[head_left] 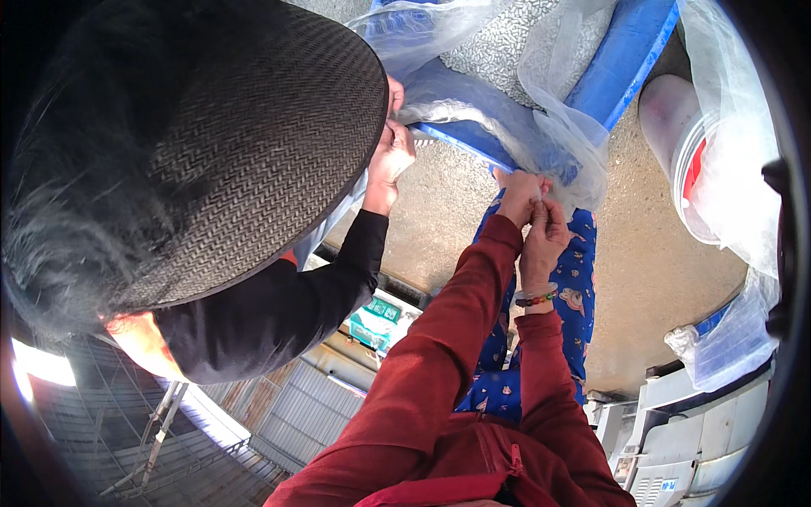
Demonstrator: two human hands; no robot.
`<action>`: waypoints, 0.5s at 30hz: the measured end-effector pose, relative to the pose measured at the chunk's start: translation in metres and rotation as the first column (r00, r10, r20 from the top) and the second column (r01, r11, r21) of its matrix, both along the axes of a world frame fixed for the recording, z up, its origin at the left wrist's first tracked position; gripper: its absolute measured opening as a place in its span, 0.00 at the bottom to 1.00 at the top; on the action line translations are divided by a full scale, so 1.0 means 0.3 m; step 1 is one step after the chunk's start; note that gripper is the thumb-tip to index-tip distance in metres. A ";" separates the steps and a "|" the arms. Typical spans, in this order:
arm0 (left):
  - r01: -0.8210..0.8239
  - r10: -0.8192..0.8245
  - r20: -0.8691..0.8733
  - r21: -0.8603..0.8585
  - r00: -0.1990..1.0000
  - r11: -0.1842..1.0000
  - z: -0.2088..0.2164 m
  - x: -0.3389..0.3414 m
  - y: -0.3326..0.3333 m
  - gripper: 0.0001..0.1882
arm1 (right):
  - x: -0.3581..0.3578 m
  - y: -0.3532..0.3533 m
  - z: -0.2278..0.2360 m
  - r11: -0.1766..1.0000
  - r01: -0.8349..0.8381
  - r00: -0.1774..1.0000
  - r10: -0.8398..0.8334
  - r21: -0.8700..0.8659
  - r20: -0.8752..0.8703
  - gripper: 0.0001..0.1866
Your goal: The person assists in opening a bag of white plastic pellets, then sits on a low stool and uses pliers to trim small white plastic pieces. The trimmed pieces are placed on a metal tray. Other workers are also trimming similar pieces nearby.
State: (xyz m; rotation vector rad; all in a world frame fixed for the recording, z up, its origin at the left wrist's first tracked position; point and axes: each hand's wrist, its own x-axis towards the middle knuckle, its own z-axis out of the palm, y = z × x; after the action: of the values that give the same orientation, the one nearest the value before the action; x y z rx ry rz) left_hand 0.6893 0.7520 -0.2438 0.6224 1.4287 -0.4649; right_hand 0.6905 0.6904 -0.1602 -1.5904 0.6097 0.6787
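My left hand [519,198] and my right hand [545,240] meet at the near edge of a blue tub, above my patterned trousers. Both are closed, fingertips pinched together on the edge of a thin white mesh net [566,139]. The net drapes over the rim of the blue tub [621,63]. Inside the tub lie many small silvery-white pieces [490,46], too small to name. The exact spot between my fingertips is partly hidden by the fingers.
At the left, close by, a person in a woven dark hat [279,144] and black sleeve has a hand [390,160] at the net. A whitish bucket [676,127] with red inside lies at the right, partly under more netting [743,169]. Grey plastic crates [701,422] sit lower right.
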 end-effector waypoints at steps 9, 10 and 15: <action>-0.220 0.216 -0.060 -0.064 0.975 0.973 -0.004 0.005 -0.042 0.09 | -0.014 -0.022 -0.021 0.994 -0.083 0.995 0.087 -0.072 0.057 0.04; -0.261 0.260 -0.030 -0.062 0.965 0.963 -0.012 0.004 -0.046 0.08 | -0.012 -0.025 -0.025 0.990 -0.109 0.990 0.116 -0.092 0.074 0.04; -0.025 0.000 0.297 0.081 0.955 0.996 -0.050 -0.023 -0.032 0.08 | 0.026 -0.048 -0.049 0.971 -0.210 0.971 0.221 -0.116 0.094 0.05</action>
State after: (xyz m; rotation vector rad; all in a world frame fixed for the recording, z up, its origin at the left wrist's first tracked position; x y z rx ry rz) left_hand 0.6825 0.7424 -0.2589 0.7186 1.1688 -0.2873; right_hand 0.6983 0.6758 -0.1749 -1.7973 0.4022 0.7266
